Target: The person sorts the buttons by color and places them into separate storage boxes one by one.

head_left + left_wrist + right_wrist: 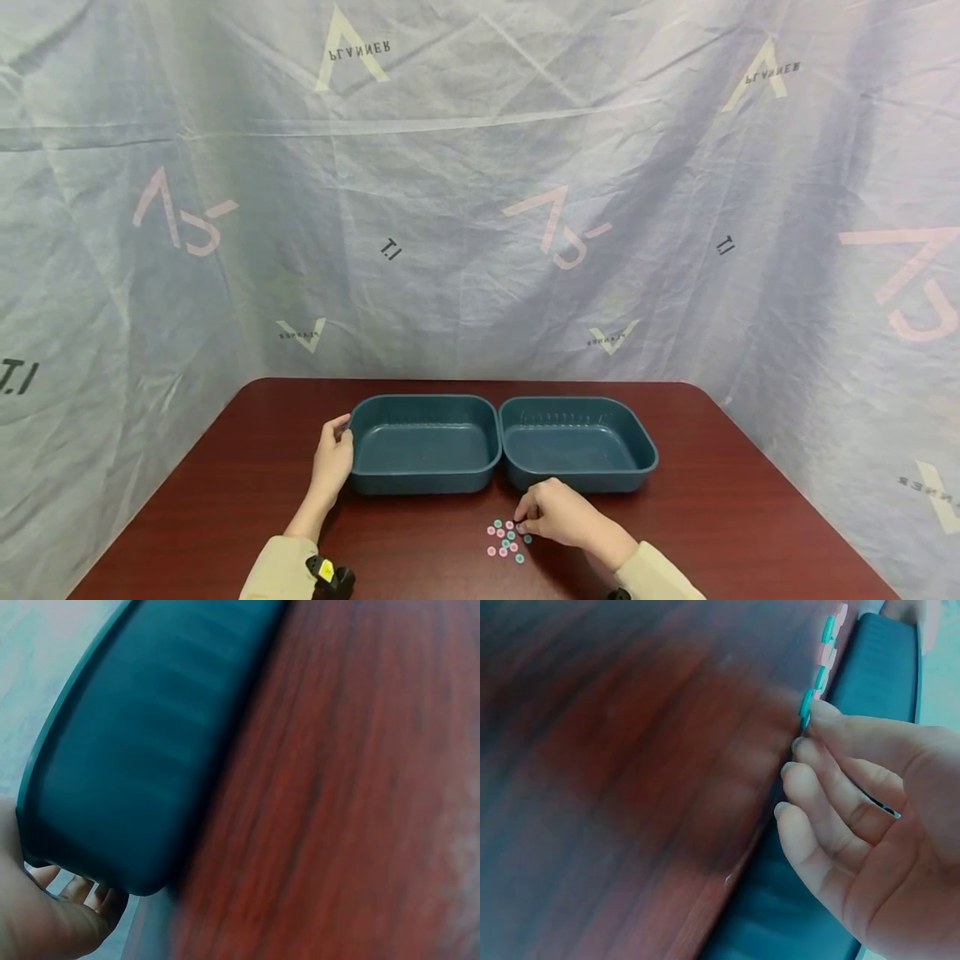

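Observation:
My left hand [332,454] is at the left end of a dark teal plastic tray [420,483]. In the left wrist view, the hand [52,919] holds that end of the tray [127,750], with several fingers bent around its outer side. My right hand [561,512] reaches down to a cluster of small pink buttons [491,551] and green buttons [520,558] on the table. Thumb and forefinger pinch a button at the cluster's right side; its colour is unclear. In the right wrist view, the hand's [862,817] other fingers are loosely bent.
A second teal tray [577,482] stands right beside the first, their rims nearly touching. Both trays sit on a dark red wood-grain table [405,542]. A pale printed sheet [450,167] hangs behind and along both sides.

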A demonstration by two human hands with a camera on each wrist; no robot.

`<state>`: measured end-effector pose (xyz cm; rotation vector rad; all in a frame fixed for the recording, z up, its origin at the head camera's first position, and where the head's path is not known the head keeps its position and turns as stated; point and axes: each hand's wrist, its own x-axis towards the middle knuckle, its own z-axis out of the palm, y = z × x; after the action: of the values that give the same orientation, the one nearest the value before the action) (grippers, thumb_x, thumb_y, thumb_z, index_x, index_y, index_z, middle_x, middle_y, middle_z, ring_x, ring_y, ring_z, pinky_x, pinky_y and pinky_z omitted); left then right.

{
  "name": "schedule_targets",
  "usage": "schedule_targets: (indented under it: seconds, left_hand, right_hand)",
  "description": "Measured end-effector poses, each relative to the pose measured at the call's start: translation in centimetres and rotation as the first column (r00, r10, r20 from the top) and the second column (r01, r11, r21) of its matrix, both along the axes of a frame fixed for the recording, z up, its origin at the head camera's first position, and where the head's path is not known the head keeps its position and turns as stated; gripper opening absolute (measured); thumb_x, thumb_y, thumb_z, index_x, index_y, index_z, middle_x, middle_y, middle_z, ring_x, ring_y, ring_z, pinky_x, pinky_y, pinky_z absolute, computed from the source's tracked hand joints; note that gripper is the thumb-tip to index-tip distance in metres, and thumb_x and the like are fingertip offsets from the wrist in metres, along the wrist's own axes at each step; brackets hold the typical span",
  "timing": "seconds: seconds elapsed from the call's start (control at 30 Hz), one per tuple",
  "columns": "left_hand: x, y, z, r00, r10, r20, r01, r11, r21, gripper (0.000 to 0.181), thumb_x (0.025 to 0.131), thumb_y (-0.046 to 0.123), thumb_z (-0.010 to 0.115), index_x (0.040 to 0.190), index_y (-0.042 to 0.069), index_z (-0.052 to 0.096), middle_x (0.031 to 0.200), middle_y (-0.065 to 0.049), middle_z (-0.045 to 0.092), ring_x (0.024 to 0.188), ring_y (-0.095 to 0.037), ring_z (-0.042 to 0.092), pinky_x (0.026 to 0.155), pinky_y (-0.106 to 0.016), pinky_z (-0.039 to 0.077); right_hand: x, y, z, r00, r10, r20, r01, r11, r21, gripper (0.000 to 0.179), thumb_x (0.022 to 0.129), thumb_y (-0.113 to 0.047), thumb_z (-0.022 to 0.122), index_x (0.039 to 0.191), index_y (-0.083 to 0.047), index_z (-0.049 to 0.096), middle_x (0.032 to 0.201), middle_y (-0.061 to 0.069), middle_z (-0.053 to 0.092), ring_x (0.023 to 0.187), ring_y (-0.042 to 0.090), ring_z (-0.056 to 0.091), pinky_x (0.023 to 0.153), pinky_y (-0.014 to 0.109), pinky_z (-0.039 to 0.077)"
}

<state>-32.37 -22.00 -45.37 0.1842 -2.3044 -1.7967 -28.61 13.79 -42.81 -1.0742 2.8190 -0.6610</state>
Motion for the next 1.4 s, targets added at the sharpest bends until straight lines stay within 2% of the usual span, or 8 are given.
schedule_targets:
  seconds: [0.4,0.73,1.0,1.23,1.4]
  left_hand:
    - [-0.1,0.0,0.0,1.000,-0.002,-0.006,0.002,1.000,-0.004,0.044,0.102,0.016,0.024,0.144,0.003,0.023,0.144,-0.024,0.028,0.129,-0.038,0.032,0.100,-0.054,0.031]
    - [-0.1,0.1,0.0,1.000,0.007,0.003,-0.007,1.000,-0.007,0.044,0.103,0.016,0.023,0.144,0.003,0.022,0.144,-0.024,0.027,0.129,-0.039,0.032,0.102,-0.054,0.030]
    - [0.0,0.1,0.0,1.000,-0.006,0.001,0.006,1.000,0.000,0.044,0.103,0.017,0.022,0.145,0.003,0.021,0.145,-0.024,0.026,0.129,-0.039,0.032,0.101,-0.054,0.030]
    - [0.0,0.1,-0.1,1.000,-0.007,-0.009,0.007,1.000,0.003,0.044,0.103,0.018,0.023,0.145,0.002,0.022,0.147,-0.024,0.024,0.132,-0.040,0.029,0.103,-0.055,0.028]
    - [0.0,0.2,0.0,1.000,-0.001,-0.012,0.001,1.000,0.010,0.045,0.103,0.019,0.022,0.145,0.002,0.022,0.148,-0.024,0.023,0.135,-0.040,0.026,0.105,-0.056,0.026]
  right_hand:
    - [0.0,-0.2,-0.2,1.000,-0.024,-0.010,0.024,1.000,0.014,0.010,0.076,-0.010,0.077,0.073,-0.017,0.070,0.064,-0.013,0.060,0.058,-0.004,0.049,0.055,0.019,0.043]
    - [0.1,-0.3,-0.2,0.999,-0.021,-0.037,0.021,1.000,0.009,0.013,0.077,-0.006,0.075,0.071,-0.014,0.067,0.061,-0.011,0.061,0.056,-0.004,0.046,0.054,0.017,0.042]
    - [0.3,-0.1,-0.1,1.000,-0.018,0.006,0.019,1.000,-0.002,0.013,0.081,-0.003,0.068,0.072,-0.012,0.066,0.062,-0.008,0.061,0.053,-0.002,0.042,0.052,0.018,0.039]
    - [0.5,0.2,0.2,1.000,-0.012,-0.011,0.012,0.999,-0.039,0.019,0.079,0.006,0.060,0.072,-0.011,0.064,0.064,-0.007,0.061,0.053,-0.002,0.038,0.051,0.018,0.038]
    - [0.9,0.4,1.1,1.000,0.000,0.028,0.002,0.996,-0.089,0.015,0.083,0.000,0.063,0.073,-0.011,0.062,0.062,-0.009,0.056,0.052,-0.002,0.038,0.051,0.018,0.038]
